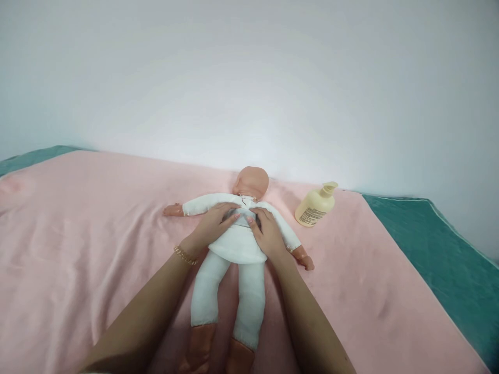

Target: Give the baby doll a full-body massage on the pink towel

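Note:
A doll [238, 246] in white clothes lies on its back with its arms spread and its head toward the wall. On its chest is a grey patch [244, 217], partly covered by my hands. My left hand [214, 222] rests flat on one side of the chest, fingers stretched out and thumb pointing inward. Opposite it, my right hand [267, 228] lies on the other side of the chest, its fingers also extended. The two thumbs are close together but apart. Neither hand is closed around anything.
A cream pump bottle [315, 206] stands to the right of the doll's head. Under everything is a wrinkled pink cloth [117, 234], with a green cloth [440, 239] showing at its right and far left edges. Behind rises a pale wall [249, 78].

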The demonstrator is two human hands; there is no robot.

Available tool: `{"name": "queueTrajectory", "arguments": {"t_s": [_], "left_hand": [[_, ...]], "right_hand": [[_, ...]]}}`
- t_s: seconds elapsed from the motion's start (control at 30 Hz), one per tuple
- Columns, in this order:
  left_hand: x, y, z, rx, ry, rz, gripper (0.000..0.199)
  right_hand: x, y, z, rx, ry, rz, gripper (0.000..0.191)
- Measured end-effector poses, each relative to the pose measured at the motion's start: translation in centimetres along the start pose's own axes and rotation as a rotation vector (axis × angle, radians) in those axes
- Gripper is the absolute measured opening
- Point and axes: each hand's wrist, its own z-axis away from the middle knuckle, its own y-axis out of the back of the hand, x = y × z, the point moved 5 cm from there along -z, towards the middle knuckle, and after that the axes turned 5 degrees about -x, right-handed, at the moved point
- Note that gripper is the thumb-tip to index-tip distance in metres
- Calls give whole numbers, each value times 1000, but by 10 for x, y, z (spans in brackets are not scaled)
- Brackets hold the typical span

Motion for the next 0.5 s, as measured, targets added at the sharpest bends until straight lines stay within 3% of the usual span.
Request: {"name": "queueTrajectory", "arguments": {"t_s": [0.13, 0.5], "left_hand": [[-1, -3, -1, 11, -27, -23, 45], [-6, -6, -2, -45, 16, -24, 47]], "right_hand": [[0, -1, 1, 42, 35, -24, 43], [5, -6, -2, -31, 34, 4, 50]]}}
